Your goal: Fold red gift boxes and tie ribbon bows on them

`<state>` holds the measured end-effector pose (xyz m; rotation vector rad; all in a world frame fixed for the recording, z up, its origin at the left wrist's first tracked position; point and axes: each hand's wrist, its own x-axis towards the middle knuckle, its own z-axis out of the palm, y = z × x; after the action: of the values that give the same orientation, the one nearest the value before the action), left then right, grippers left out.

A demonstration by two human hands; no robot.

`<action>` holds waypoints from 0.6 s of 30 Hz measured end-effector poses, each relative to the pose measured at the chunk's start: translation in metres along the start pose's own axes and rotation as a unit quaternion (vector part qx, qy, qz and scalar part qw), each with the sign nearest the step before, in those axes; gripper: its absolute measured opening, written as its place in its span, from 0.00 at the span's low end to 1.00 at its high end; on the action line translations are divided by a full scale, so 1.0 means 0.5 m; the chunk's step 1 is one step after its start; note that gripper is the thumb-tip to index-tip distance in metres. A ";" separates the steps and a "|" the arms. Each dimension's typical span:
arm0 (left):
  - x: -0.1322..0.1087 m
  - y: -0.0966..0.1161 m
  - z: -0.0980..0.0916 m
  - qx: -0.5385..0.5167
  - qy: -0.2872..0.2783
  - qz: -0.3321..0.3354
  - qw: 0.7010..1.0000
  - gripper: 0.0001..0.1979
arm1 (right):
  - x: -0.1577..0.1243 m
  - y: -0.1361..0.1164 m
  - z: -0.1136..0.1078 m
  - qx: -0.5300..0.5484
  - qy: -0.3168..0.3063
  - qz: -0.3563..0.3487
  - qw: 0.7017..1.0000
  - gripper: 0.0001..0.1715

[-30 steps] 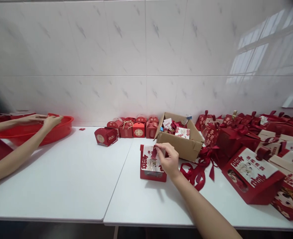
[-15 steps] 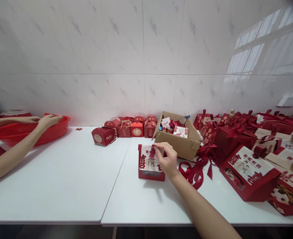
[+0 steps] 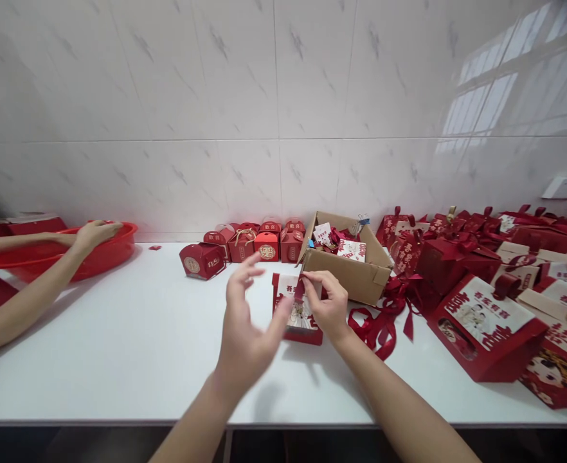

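A red and white gift box [image 3: 299, 314] stands on the white table [image 3: 134, 347] in front of me. My right hand [image 3: 328, 305] pinches the dark red ribbon loop at the box's top edge. My left hand [image 3: 245, 331] hovers open just left of the box, fingers spread, holding nothing and slightly blurred. It hides part of the box's left side.
An open cardboard box [image 3: 348, 267] of cards and ribbons sits behind the gift box. Loose red ribbons [image 3: 382, 321] lie to its right, beside several larger red gift boxes [image 3: 486, 325]. Small red boxes [image 3: 245, 247] line the wall. At far left, another person's hands [image 3: 93, 233] rest on a red basin [image 3: 66, 254].
My left hand has come up into view from below and now hovers beside the gift box. My right hand stays on the ribbon loop.
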<state>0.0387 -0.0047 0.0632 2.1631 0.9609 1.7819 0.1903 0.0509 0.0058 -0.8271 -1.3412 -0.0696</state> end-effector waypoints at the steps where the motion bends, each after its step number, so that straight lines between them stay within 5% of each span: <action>1: 0.021 -0.031 0.013 0.001 0.017 -0.062 0.998 0.27 | 0.000 -0.002 -0.001 0.000 -0.001 0.002 1.000 0.05; 7: 0.067 -0.159 0.073 -0.243 -0.193 -0.197 0.930 0.23 | -0.003 -0.027 -0.002 0.040 -0.011 0.062 0.997 0.05; 13: 0.040 -0.187 0.094 -0.309 -0.178 -0.271 0.894 0.16 | 0.020 -0.018 -0.023 0.166 0.039 0.258 0.951 0.10; 16: 0.036 -0.193 0.101 -0.318 -0.171 -0.276 0.891 0.16 | 0.066 0.012 -0.048 0.144 0.087 0.245 0.955 0.12; 18: 0.036 -0.195 0.103 -0.318 -0.171 -0.278 0.890 0.16 | 0.100 0.029 -0.063 0.056 0.042 0.176 0.982 0.11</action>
<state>0.0526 0.0946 0.0137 1.5069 0.6775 1.1598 0.2370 0.0641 0.0424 -0.9436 -1.0928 0.2435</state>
